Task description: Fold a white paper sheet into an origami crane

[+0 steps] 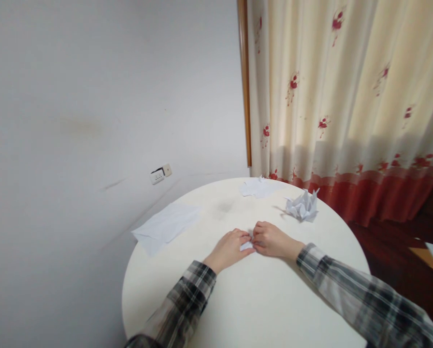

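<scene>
Between my two hands, low over the middle of the white round table (234, 299), is a small folded piece of white paper (246, 246). My left hand (232, 245) grips its left side, thumb towards me and fingers at the far side. At the right side, my right hand (270, 240) pinches the same paper with curled fingers. Most of the paper is hidden by the fingers, so its folded shape cannot be made out. Beyond my right hand stands a cluster of folded paper cranes (303, 207).
White paper sheets (167, 223) lie at the table's left edge. More paper pieces (256, 187) rest at the far edge. A wall with a socket (157, 177) borders the table on the left; a flowered curtain (321, 96) hangs behind on the right.
</scene>
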A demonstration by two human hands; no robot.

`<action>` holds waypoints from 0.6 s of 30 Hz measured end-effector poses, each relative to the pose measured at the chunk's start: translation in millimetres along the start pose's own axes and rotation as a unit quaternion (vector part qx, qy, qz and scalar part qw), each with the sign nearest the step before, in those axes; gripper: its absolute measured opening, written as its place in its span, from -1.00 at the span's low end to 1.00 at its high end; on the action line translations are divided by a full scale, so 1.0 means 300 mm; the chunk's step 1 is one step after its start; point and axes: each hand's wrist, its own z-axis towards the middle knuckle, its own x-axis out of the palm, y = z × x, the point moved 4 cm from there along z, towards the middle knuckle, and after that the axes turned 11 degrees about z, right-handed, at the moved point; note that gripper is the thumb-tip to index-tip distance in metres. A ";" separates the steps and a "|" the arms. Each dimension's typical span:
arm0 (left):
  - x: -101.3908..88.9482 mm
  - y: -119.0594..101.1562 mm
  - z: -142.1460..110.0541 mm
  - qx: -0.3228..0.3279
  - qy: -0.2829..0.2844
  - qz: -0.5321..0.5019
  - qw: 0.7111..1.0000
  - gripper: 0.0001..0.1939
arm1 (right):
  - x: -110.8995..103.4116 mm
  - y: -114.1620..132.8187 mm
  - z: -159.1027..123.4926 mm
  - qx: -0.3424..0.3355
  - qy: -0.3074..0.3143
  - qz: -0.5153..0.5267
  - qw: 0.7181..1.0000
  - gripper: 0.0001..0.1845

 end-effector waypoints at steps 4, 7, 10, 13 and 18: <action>-0.004 -0.003 0.004 0.000 0.011 -0.002 1.000 -0.78 | -0.003 0.009 0.003 0.005 -0.017 0.003 1.000 -0.83; 0.002 0.003 0.008 -0.010 0.013 -0.025 1.000 -0.77 | -0.016 0.012 0.000 0.019 -0.033 0.030 0.999 -0.84; 0.011 0.018 0.009 -0.037 0.009 -0.056 0.998 -0.75 | -0.023 -0.002 -0.008 0.041 -0.057 0.073 0.995 -0.86; 0.019 0.033 0.007 -0.065 0.008 -0.073 0.995 -0.76 | -0.017 -0.029 -0.018 0.068 -0.085 0.104 0.989 -0.81; 0.030 0.037 0.009 -0.073 0.001 -0.107 0.992 -0.84 | 0.013 -0.055 -0.022 0.076 -0.078 0.140 0.984 -0.89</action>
